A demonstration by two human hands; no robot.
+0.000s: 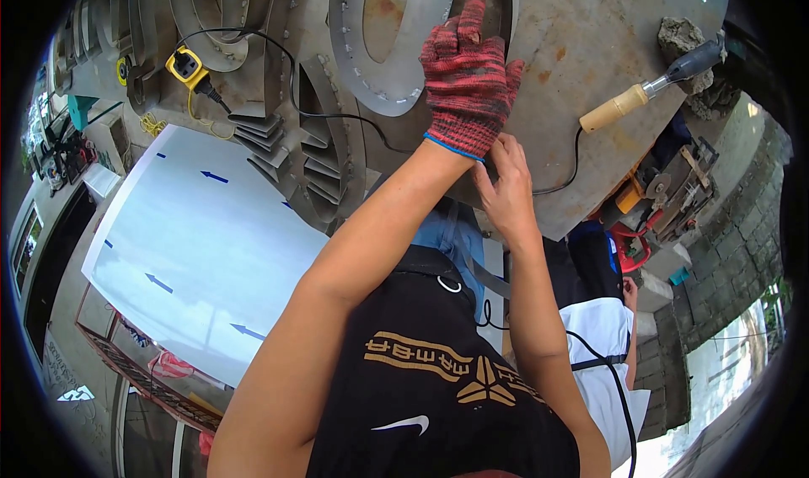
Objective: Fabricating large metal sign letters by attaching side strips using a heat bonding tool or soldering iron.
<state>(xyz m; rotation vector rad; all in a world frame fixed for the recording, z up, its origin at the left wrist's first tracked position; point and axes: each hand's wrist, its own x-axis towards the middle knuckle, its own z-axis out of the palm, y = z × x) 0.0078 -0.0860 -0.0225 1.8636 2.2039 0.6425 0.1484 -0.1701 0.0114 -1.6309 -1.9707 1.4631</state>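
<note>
My left hand [472, 82] wears a red and black knit glove with a blue cuff edge. Its fingers stretch forward, spread a little, over the side of a U-shaped sheet-metal channel form [392, 103]; it grips nothing. My bare right hand [508, 183] is at the left wrist, its fingers closed at the glove's cuff and partly hidden by it. To the right lies a soldering iron [613, 112] with a wooden handle, its metal end propped on a grey lump [681, 36]. A black cord runs from its handle.
A metal-topped table [581, 57] spreads ahead. Bent sheet-metal strips [320, 149] and a yellow power socket [187, 67] with a black cord are on the left. A large white sheet [202, 251] with blue arrows lies nearer. Beside me at right, another person's white clothing [598, 335] shows.
</note>
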